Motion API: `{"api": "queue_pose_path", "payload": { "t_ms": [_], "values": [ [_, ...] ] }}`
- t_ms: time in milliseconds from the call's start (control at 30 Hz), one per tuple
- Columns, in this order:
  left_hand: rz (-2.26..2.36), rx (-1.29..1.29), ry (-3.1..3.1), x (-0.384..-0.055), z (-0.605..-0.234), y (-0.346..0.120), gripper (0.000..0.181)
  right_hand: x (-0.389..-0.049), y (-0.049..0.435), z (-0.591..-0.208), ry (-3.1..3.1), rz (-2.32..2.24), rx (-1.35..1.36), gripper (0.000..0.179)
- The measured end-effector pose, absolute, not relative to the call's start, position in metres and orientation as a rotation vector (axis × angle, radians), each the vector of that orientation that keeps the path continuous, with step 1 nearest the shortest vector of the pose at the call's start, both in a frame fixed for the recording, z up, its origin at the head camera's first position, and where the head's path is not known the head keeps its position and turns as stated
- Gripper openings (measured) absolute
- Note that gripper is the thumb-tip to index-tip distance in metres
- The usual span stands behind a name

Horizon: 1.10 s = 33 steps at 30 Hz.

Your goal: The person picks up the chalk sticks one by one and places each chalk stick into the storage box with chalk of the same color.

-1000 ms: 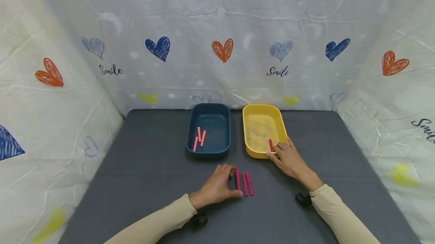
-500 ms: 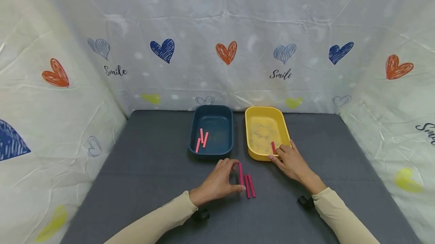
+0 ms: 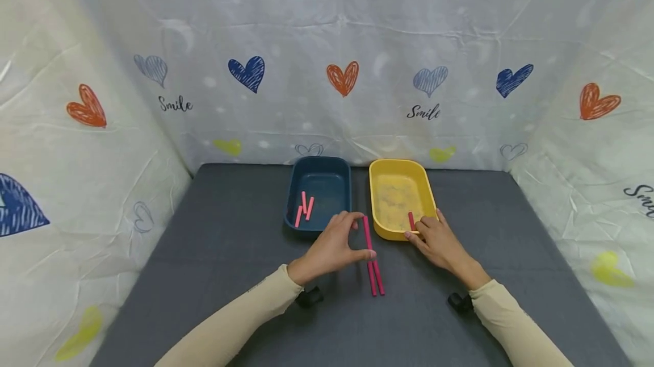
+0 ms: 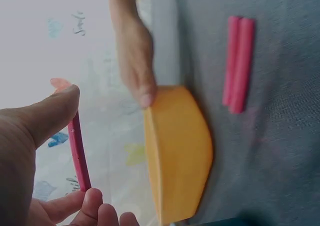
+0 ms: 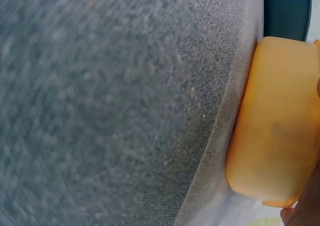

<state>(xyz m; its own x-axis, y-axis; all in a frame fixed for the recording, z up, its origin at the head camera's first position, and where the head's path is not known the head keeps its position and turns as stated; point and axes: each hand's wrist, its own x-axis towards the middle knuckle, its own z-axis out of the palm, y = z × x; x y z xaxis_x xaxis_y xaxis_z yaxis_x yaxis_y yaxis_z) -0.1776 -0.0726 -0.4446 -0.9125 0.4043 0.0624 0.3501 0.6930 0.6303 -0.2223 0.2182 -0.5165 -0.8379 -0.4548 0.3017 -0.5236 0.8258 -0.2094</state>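
My left hand [image 3: 332,247] pinches a slim dark pink stick [image 3: 367,232] by its two ends, between thumb and fingertips. In the left wrist view that stick [image 4: 78,153] shows raised against the backdrop. Two more dark pink sticks [image 4: 242,66] lie side by side on the dark cloth, just nearer than the hand. At the near right corner of the yellow tray [image 3: 376,208], my right hand [image 3: 443,247] grips the rim, thumb outside and fingers inside. Another dark pink stick [image 3: 411,220] lies in the tray beside those fingers.
Left of the yellow tray stands a dark blue tray [image 3: 334,185] with several light pink sticks [image 3: 309,209] in it. A white curtain [image 3: 286,105] printed with hearts hangs behind and along both sides of the grey-covered table [image 3: 214,225].
My left hand has lifted the dark pink stick off the table and carried it forward, toward the gap between the trays. The right hand has stayed on the yellow tray's rim.
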Motion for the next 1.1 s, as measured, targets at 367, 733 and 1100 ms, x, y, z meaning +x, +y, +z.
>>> {"api": "queue_pose_path", "payload": {
  "t_ms": [367,733,1100],
  "values": [
    [1.12,0.627,2.743,-0.202,-0.433,-0.072,0.084,-0.221,0.217,-0.518,-2.773,0.431,0.776,0.028],
    [1.109,0.76,2.735,-0.226,-0.431,-0.057,0.082,-0.222,0.217,-0.514,-2.799,0.402,0.751,0.029],
    [1.127,0.787,2.724,-0.249,-0.427,-0.043,0.082,-0.223,0.218,-0.515,-2.788,0.392,0.76,0.029]
  ]
}}
